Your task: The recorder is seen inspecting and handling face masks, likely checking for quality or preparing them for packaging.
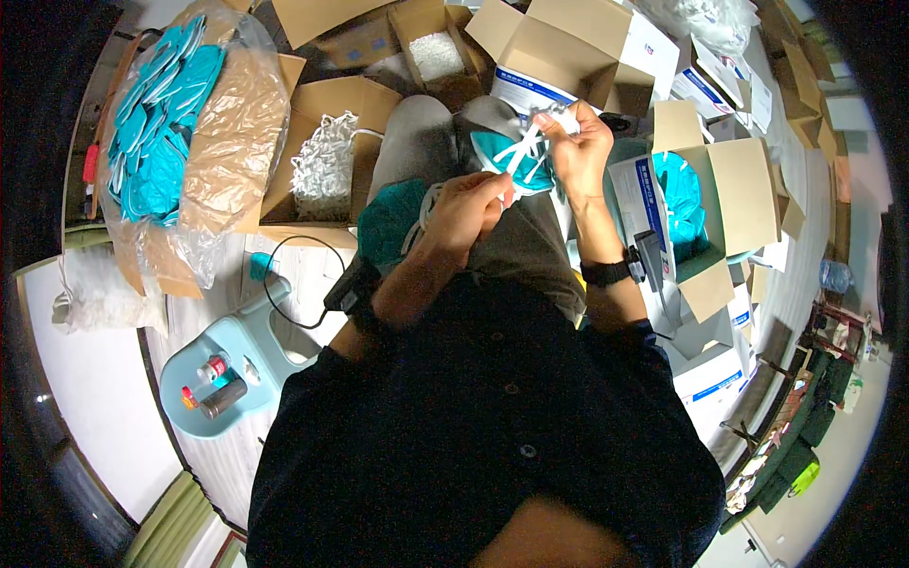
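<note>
A teal face mask [540,174] with white straps is held up over my lap, between both hands. My right hand [581,156] is closed, pinching white straps and something pale at the mask's upper right. My left hand [462,216] is closed at the mask's lower left, its fingertips on a white strap [516,163] drawn across the mask. More teal masks [386,220] with white straps lie on my left thigh, partly hidden by my left forearm.
To the left stand a plastic-lined carton of teal masks [156,161] and a carton of white straps [322,166]. An open carton [677,204] with teal masks is at the right. A light-blue stool [189,417] carries bottles. A black cable [275,260] loops by my left wrist.
</note>
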Tool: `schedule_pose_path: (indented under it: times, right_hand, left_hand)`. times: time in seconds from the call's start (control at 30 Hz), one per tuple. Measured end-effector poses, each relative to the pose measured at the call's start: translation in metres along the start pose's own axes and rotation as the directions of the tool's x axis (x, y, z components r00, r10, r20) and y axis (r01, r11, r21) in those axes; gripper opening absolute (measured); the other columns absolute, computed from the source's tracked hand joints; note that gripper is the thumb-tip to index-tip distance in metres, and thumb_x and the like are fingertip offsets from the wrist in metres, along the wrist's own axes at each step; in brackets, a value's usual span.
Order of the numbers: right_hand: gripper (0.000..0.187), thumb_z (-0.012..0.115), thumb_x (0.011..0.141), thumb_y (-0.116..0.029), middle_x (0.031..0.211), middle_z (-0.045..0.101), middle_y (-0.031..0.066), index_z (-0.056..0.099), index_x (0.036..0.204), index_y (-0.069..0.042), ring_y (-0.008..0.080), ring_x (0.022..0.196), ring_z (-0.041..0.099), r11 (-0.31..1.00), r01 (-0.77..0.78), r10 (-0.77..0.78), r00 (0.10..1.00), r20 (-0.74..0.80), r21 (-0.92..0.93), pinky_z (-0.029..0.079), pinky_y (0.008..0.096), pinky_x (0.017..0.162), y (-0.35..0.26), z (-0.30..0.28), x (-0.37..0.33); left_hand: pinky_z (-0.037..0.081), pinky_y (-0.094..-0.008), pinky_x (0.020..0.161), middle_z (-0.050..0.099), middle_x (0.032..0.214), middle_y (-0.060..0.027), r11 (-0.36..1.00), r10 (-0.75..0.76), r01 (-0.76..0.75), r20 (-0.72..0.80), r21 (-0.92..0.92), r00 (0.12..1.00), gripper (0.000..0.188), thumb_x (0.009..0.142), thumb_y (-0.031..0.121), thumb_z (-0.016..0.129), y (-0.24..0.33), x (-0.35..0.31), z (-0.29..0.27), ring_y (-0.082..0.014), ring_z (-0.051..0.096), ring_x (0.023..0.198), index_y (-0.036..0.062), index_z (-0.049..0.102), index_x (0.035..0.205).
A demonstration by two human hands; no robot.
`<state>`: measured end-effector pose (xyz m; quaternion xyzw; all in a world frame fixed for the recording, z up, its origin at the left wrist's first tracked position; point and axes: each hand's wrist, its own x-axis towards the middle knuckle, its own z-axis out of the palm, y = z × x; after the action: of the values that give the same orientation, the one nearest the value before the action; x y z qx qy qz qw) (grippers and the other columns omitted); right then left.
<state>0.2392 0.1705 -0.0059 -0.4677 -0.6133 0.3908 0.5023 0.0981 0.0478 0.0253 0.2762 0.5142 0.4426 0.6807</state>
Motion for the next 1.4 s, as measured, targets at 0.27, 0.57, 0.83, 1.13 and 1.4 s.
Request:
schedule_pose_path:
  times: [0.27,0.57,0.83,1.13,1.4]
  right_hand:
    - [0.026,0.078,0.071,-0.009,0.058,0.058,0.0030,0.054,0.065,-0.001,0.0088,0.055,0.047,0.965,0.012,-0.027,0.998,-0.053,-0.260,0.040,0.0270,0.050,0.013,0.001,0.009]
    - [0.013,0.074,0.078,-0.010,0.070,0.059,-0.0034,0.065,0.078,-0.002,0.0043,0.067,0.047,0.988,-0.077,0.127,0.894,0.430,-0.131,0.038,0.0217,0.061,-0.024,-0.004,0.007]
    - [0.022,0.059,0.092,-0.026,0.060,0.051,-0.0019,0.059,0.091,-0.004,0.0032,0.047,0.036,0.561,-0.691,0.285,0.678,0.678,0.455,0.027,0.0169,0.044,-0.035,-0.032,-0.015]
    - [0.034,0.052,0.094,-0.036,0.053,0.031,-0.0079,0.061,0.092,-0.003,0.0064,0.050,0.028,0.237,-0.749,0.344,0.660,0.668,0.618,0.024,0.0200,0.050,-0.023,-0.049,-0.035]
    - [0.026,0.054,0.094,-0.027,0.054,0.039,-0.0031,0.059,0.089,-0.003,0.0075,0.046,0.032,0.502,-0.500,0.283,0.866,0.413,0.706,0.031,0.0204,0.052,-0.047,-0.044,-0.043]
  left_hand:
    - [0.027,-0.0267,0.048,0.043,0.061,0.0012,0.974,0.026,-0.018,-0.035,0.224,0.999,0.025,0.090,0.021,0.048,0.001,-0.053,-0.006,-0.0102,0.038,0.054,0.0082,0.050,0.069]
    - [0.021,-0.0238,0.042,0.033,0.056,0.0051,0.908,-0.058,0.044,-0.020,-0.417,0.998,0.026,0.094,0.024,0.043,-0.005,-0.059,-0.034,-0.0063,0.027,0.045,0.0098,0.049,0.073]
    - [0.022,-0.0235,0.042,0.028,0.056,0.0057,0.902,0.047,0.004,0.107,-0.433,0.993,0.026,0.093,0.021,0.043,-0.008,-0.042,-0.041,-0.0069,0.026,0.044,0.0018,0.060,0.099]
    - [0.045,-0.0292,0.059,0.059,0.074,-0.0059,0.999,-0.025,0.023,-0.068,-0.033,0.997,0.016,0.089,0.017,0.053,0.010,-0.011,-0.070,-0.0200,0.058,0.069,0.0059,0.056,0.077]
    - [0.051,-0.0327,0.086,0.064,0.084,-0.0116,0.957,0.256,-0.272,-0.141,-0.105,0.956,0.029,0.085,0.012,0.062,0.072,0.130,-0.129,-0.0217,0.062,0.082,0.0002,0.051,0.108]
